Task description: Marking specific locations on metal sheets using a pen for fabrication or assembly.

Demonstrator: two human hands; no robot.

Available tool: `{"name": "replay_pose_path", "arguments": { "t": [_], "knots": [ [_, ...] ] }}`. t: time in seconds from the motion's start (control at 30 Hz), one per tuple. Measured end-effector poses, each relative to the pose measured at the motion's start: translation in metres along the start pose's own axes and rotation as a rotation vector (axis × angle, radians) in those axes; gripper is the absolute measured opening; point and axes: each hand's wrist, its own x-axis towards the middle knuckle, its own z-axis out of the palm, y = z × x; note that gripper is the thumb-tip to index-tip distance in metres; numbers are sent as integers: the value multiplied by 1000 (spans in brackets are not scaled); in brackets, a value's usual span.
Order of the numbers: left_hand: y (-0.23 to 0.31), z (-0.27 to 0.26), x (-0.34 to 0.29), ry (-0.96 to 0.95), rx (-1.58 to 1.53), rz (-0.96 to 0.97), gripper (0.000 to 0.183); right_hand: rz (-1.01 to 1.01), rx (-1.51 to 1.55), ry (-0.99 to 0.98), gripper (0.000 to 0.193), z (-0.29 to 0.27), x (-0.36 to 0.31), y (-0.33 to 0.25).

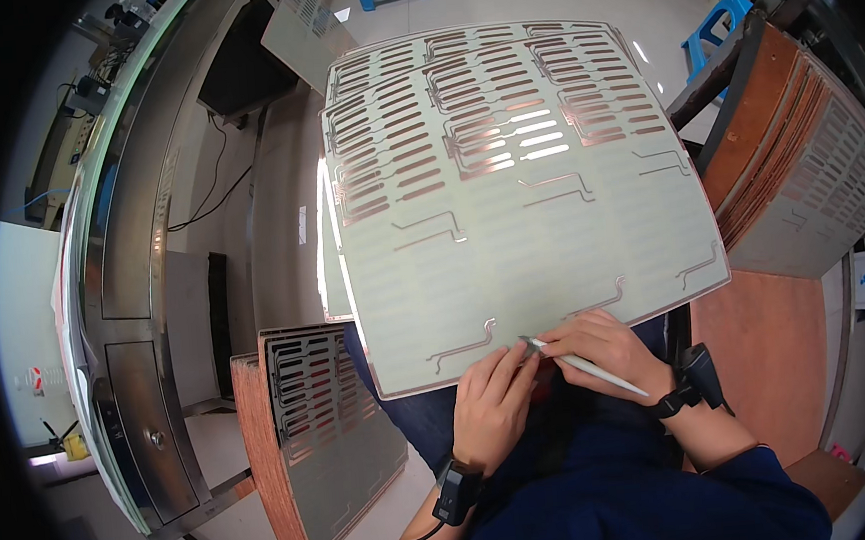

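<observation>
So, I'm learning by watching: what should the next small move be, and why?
Probably a short stroke of the slim white pen-shaped tool: the right hand grips it, its tip sits by the near edge of the pale copper-patterned panel, with the left hand beside it.

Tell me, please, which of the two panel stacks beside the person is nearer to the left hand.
The lower-left stack, to the left of the left hand; the upper-right stack stands farther away, past the right hand.
</observation>
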Motion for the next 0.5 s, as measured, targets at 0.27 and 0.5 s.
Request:
{"name": "replay_pose_path", "arguments": {
  "t": [0.27,0.5],
  "knots": [
    [-1,0,-2,-14,-25,-1,37,27,39,-42,27,-3,-1,0],
    [7,1,3,-34,-37,-3,41,107,49,131,28,-11,-19,4]
  ]
}}
